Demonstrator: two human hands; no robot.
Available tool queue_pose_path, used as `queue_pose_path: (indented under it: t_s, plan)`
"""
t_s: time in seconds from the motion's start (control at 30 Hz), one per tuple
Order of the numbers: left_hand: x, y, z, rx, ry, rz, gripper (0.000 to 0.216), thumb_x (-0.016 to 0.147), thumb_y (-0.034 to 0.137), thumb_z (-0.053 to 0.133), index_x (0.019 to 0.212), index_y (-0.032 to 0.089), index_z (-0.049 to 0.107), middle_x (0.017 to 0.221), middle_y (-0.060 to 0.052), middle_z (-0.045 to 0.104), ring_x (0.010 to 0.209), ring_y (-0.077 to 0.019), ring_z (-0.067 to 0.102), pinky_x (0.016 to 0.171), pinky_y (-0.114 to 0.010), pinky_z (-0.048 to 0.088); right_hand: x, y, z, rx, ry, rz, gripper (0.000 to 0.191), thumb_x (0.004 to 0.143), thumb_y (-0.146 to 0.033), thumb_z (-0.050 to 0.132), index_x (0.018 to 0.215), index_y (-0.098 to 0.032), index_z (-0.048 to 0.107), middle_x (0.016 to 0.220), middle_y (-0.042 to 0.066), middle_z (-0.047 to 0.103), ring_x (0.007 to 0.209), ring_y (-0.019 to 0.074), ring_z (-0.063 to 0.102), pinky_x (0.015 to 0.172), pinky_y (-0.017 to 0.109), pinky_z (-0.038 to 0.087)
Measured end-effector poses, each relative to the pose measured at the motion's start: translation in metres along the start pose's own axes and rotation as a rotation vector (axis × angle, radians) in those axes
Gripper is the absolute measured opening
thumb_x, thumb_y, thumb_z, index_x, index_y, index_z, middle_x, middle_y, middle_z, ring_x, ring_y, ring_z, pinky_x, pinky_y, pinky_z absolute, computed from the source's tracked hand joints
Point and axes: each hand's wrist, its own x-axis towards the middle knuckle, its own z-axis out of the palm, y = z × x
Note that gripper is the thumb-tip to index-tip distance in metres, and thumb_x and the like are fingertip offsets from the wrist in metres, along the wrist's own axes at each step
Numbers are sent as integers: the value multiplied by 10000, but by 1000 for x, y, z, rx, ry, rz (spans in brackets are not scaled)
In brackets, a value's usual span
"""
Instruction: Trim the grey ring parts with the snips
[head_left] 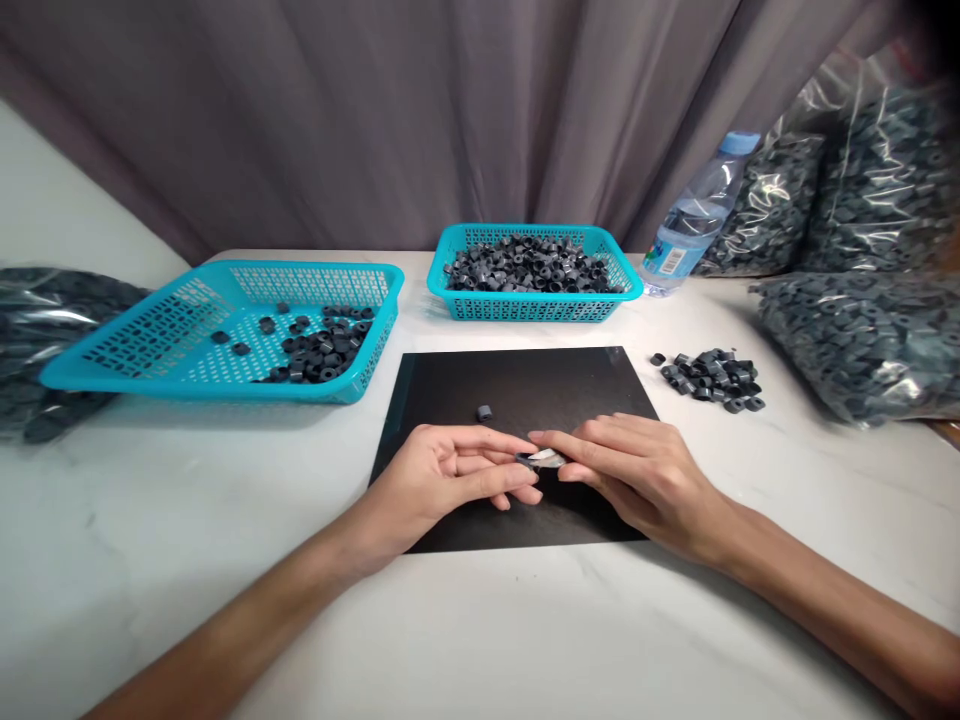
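Both hands meet over a black mat [457,375] on the white table. My left hand [457,478] pinches a small dark grey ring [523,461] between thumb and fingers. My right hand [634,470] is closed on a small silvery blade-like tool [547,459] whose tip touches the ring. One loose grey ring [484,412] lies on the mat just beyond my left fingers.
A turquoise basket [187,385] at the left holds several rings; a second basket [536,305] at the back is full. A small pile of rings [711,378] lies right of the mat. Clear bags of rings [862,330] and a water bottle [694,215] stand at the right.
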Motion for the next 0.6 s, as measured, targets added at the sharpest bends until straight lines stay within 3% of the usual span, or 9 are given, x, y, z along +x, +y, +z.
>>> queue_pose_path:
  t_s: [0.6]
  plan:
    - [0,-3,0,-56,-37,32,201,909,224,766,1099,158,771,881,-75,832,862,-184,785,717,-217,564,0,-1,1,29,19,-18,305,1078,-279,500,1263,-100,662,807,34,686,678,137,584,622,286,395]
